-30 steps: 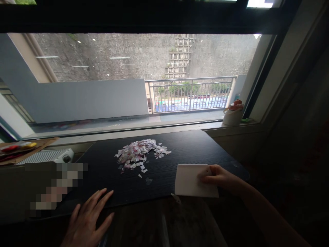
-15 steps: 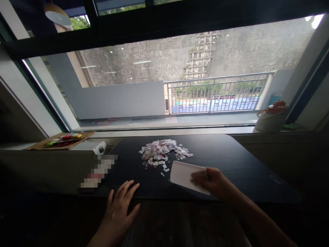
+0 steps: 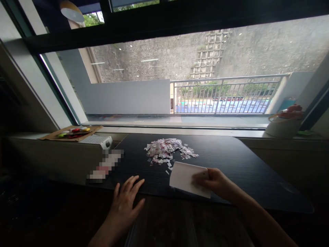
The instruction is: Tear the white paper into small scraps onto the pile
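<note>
My right hand (image 3: 216,181) grips the right end of a flat white rectangular sheet (image 3: 183,176), which has a small hole near that end. It is held tilted over the front part of the black table (image 3: 226,154), and its underside is hidden. Just beyond its upper left corner, a heap of small white and pinkish paper scraps (image 3: 164,149) lies on the tabletop, with a few loose pieces near the sheet. To the left, my left hand (image 3: 127,197) rests with spread fingers at the table's front edge, holding nothing.
A blurred-out item (image 3: 106,166) lies at the table's left edge. Beyond it are a white heater (image 3: 102,140) and a brown board (image 3: 48,134) bearing colourful pieces. On the sill at right stands a white pail (image 3: 282,127) with something reddish on top. A window spans the back.
The view has swung slightly left, so the scene sits further right. Against the table, the white sheet in my right hand has shifted a little left. My left hand keeps its spread pose.
</note>
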A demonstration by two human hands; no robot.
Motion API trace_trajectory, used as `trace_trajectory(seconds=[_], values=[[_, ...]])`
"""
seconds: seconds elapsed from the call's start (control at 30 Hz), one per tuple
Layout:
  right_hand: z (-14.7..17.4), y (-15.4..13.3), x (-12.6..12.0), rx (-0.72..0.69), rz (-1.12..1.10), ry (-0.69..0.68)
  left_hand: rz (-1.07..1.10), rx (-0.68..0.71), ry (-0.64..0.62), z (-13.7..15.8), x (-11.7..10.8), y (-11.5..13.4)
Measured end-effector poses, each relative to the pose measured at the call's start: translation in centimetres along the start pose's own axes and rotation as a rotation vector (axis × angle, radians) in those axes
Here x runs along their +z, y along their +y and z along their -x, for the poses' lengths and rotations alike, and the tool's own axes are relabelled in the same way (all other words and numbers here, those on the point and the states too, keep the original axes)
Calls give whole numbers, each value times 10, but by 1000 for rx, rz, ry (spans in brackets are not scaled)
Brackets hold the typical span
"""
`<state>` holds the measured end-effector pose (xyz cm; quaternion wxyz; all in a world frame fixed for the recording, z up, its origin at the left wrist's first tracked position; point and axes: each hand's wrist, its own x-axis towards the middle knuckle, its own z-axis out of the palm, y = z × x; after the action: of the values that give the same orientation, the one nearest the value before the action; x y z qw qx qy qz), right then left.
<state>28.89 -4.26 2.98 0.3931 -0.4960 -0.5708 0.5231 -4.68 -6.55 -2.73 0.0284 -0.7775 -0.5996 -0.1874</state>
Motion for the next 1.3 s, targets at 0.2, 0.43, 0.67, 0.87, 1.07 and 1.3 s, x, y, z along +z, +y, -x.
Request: trace_trajectory(seconds=[0.2, 0.43, 0.67, 0.87, 1.07, 1.3], values=[[-5, 9, -8, 56, -92, 59, 20, 4, -30, -1, 0, -1], [4, 1, 1, 86, -96, -148, 14, -12, -58, -1, 1, -3], [5, 7, -8, 100, -111, -37, 25, -2, -34, -1, 2, -3], [14, -6, 2, 124, -95, -169, 28, -13, -18, -1, -3, 4], [0, -7, 6, -22, -38, 150, 18, -2, 22, 1, -4, 6], [-27, -8, 18, -149, 188, 205, 12, 14, 12, 1, 5, -1]])
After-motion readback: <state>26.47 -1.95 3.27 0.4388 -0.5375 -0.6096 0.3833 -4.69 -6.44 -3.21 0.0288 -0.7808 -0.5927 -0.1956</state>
